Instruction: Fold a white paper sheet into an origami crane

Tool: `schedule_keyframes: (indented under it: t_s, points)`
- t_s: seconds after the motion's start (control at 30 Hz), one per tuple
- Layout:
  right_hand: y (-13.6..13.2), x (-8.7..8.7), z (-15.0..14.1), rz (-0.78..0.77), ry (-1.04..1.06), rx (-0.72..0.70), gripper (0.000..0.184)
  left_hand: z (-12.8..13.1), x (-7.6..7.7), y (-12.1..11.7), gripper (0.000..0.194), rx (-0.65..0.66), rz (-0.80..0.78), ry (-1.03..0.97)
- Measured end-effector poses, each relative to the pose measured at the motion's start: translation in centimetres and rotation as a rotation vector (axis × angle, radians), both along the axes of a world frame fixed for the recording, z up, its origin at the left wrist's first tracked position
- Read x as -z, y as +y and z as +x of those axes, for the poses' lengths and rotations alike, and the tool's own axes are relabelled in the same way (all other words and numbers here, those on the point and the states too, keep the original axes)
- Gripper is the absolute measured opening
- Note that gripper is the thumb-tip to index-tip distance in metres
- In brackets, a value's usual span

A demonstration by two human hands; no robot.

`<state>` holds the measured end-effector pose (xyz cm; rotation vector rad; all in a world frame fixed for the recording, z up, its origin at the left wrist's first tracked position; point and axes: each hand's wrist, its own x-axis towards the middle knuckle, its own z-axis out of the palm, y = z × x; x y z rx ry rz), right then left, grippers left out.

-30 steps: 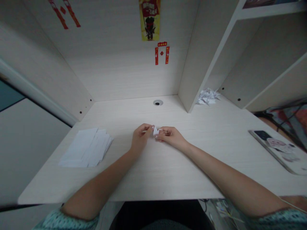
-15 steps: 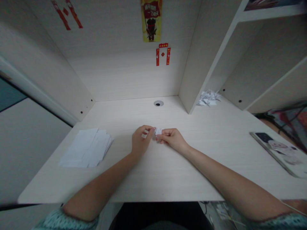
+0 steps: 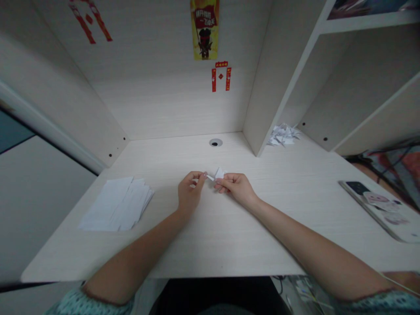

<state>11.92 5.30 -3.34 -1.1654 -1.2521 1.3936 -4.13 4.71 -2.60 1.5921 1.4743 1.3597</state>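
A small folded white paper piece (image 3: 217,174) is held just above the middle of the pale wooden desk (image 3: 210,236). My left hand (image 3: 189,192) pinches its left tip between thumb and forefinger. My right hand (image 3: 235,187) pinches its right side, fingers curled in. The two hands sit close together, a little apart, with the paper stretched between them.
A loose stack of white paper sheets (image 3: 116,204) lies at the left of the desk. A heap of small folded white papers (image 3: 282,134) sits under the shelf at the back right. A phone (image 3: 380,208) lies at the right edge. A cable hole (image 3: 215,142) is at the back.
My hands have drawn slightly apart, and the folded paper now shows more between them, with a point sticking up.
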Motion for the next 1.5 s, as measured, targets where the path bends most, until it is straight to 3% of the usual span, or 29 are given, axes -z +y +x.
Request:
schedule_keyframes:
  t_s: [0.2, 0.43, 0.6, 0.7, 0.83, 1.13, 1.27, 1.37, 1.5]
  points:
    - [0.3, 0.9, -0.1, 0.024, 0.044, -0.002, 0.037, -0.1, 0.0, -0.1, 0.023, 0.023, 0.001, -0.014]
    - [0.1, 1.9, -0.2, 0.185, -0.041, 0.015, 0.033, -0.1, -0.1, -0.2, 0.022, 0.025, -0.005, -0.017]
    - [-0.3, 1.1, 0.0, 0.234, -0.067, 0.066, 0.032, -0.4, -0.3, 0.0, 0.021, 0.115, 0.025, -0.087]
    - [-0.3, 0.8, 0.0, 0.201, -0.031, 0.071, 0.035, -0.4, -0.5, 0.1, 0.021, 0.236, -0.022, -0.085]
    - [-0.1, 0.9, -0.1, 0.156, 0.008, -0.019, 0.035, 0.0, -0.5, 0.0, 0.014, 0.369, -0.111, -0.014]
    - [-0.1, 0.1, 0.4, 0.185, 0.004, -0.170, 0.034, -0.2, -0.2, 0.3, 0.021, 0.318, -0.114, -0.081]
    - [0.1, 0.4, 0.6, 0.254, -0.029, -0.094, 0.030, -0.1, -0.6, 0.1, 0.020, 0.330, -0.114, -0.068]
    - [0.3, 0.7, 0.6, 0.219, 0.019, -0.024, 0.025, 0.0, -0.8, -0.1, 0.021, 0.295, -0.094, -0.062]
    - [0.4, 0.4, 0.7, 0.171, 0.035, 0.089, 0.033, 0.1, -0.6, -0.1, 0.022, 0.282, -0.101, -0.099]
